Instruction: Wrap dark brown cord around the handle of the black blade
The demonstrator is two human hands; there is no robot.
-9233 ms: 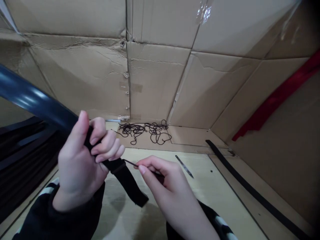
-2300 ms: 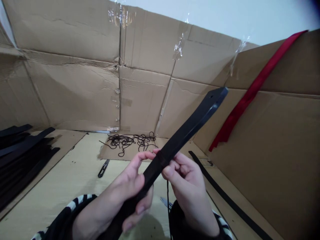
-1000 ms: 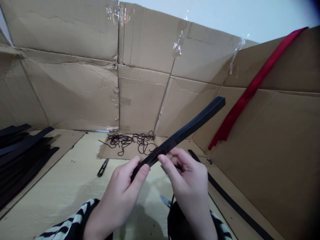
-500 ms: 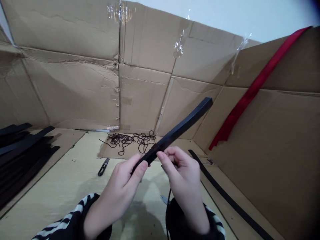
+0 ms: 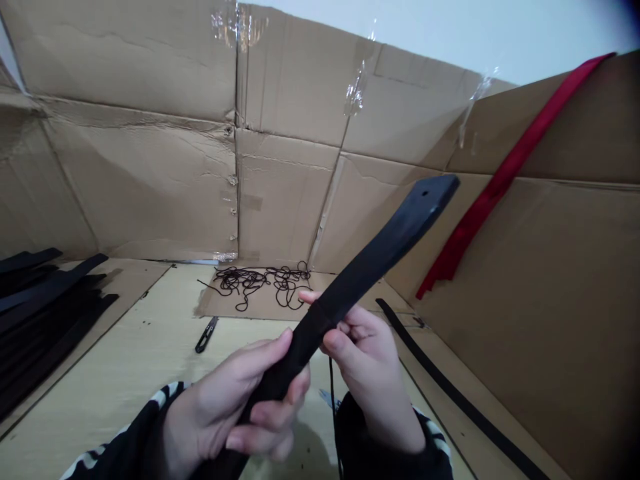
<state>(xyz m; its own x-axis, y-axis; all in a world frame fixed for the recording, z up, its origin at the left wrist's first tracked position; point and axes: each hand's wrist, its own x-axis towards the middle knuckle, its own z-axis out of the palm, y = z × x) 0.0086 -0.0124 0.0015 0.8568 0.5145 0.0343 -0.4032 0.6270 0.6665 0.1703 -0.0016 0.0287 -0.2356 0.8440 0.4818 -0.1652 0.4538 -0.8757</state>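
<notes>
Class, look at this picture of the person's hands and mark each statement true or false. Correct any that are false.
1. The left hand and right hand both hold one black strap. True.
2. The strap's raised tip has a small hole. True.
3. The red strip lies flat on the table. False: it runs down the cardboard wall on the right.
4. The black cord is wound in a tidy coil. False: it lies in a loose tangle on a cardboard sheet.
5. Black snips lie on the table, left of the hands. True.
</notes>
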